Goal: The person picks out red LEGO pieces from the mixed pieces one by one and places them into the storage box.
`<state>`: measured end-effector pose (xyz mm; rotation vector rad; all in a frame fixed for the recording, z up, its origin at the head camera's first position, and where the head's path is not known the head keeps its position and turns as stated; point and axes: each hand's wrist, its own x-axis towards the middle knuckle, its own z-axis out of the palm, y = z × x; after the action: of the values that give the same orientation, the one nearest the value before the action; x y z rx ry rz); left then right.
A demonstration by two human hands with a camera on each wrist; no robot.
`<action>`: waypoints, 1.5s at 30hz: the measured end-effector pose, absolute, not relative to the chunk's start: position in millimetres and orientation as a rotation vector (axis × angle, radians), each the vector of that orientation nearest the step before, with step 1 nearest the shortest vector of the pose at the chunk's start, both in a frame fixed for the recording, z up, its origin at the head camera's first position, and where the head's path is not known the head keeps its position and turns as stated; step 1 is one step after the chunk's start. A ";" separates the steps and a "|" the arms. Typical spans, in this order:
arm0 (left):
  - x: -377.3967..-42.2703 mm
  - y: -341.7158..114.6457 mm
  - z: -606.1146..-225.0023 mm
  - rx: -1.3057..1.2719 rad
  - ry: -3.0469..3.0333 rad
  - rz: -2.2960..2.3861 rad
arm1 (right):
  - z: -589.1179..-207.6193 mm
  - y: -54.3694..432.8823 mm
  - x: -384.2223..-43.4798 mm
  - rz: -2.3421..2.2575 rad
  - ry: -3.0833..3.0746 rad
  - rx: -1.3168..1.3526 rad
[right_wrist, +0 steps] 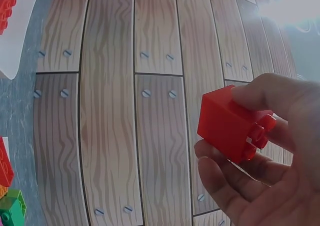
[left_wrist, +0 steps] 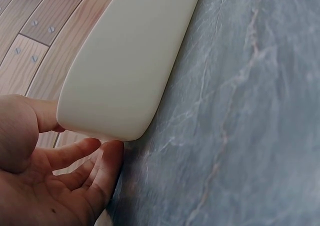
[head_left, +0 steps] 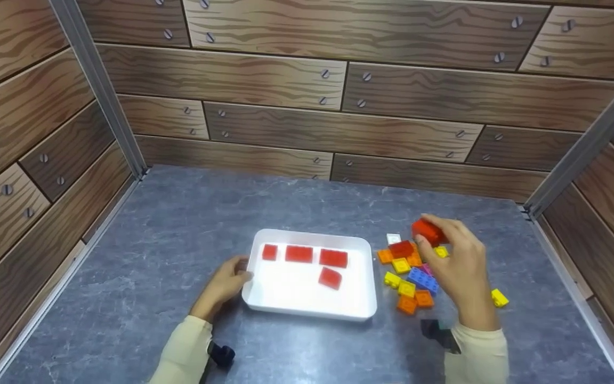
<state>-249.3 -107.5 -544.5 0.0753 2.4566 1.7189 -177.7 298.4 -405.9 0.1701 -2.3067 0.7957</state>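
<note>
A white tray (head_left: 285, 293) stands on the table with several red bricks in it; three lie in a row near its far side and one (head_left: 330, 278) sits askew below them. My left hand (head_left: 227, 280) holds the tray's left end, thumb at the rim and fingertips against the outer wall (left_wrist: 115, 75) in the left wrist view. Up over the loose bricks, my right hand (head_left: 461, 261) grips a red toy building brick (right_wrist: 225, 123) between thumb and fingers, its studs turned towards the palm.
Right of the tray lies a loose pile of orange, yellow, white, pink and red bricks around a blue brick (head_left: 423, 280). A yellow brick (head_left: 499, 298) lies apart at the far right. The right wrist view shows a green brick (right_wrist: 12, 208). Wood-patterned walls (head_left: 264, 85) enclose the grey table.
</note>
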 end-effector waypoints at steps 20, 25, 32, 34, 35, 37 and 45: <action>-250.2 -105.8 -545.5 0.070 2.469 1.697 | -405.1 245.3 -195.2 0.898 -2.269 0.316; -249.7 -106.1 -545.1 0.073 2.476 1.706 | -406.0 241.5 -198.2 0.923 -2.278 0.311; -248.3 -107.6 -544.8 0.105 2.462 1.755 | -416.7 239.0 -208.6 0.920 -2.295 0.328; -248.1 -107.5 -545.3 0.101 2.458 1.758 | -422.1 238.6 -213.1 0.913 -2.326 0.340; -248.2 -107.4 -545.7 0.099 2.459 1.754 | -425.3 238.5 -215.3 0.909 -2.351 0.341; -248.6 -107.3 -546.2 0.097 2.463 1.746 | -432.2 238.6 -219.7 0.908 -2.416 0.334; -249.6 -107.4 -545.9 0.099 2.469 1.738 | -455.1 241.5 -231.2 0.908 -2.872 0.298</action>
<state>-249.6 -107.4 -545.9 0.0989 2.4694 1.7382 -231.2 241.5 -455.1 0.2981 -2.8722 0.9079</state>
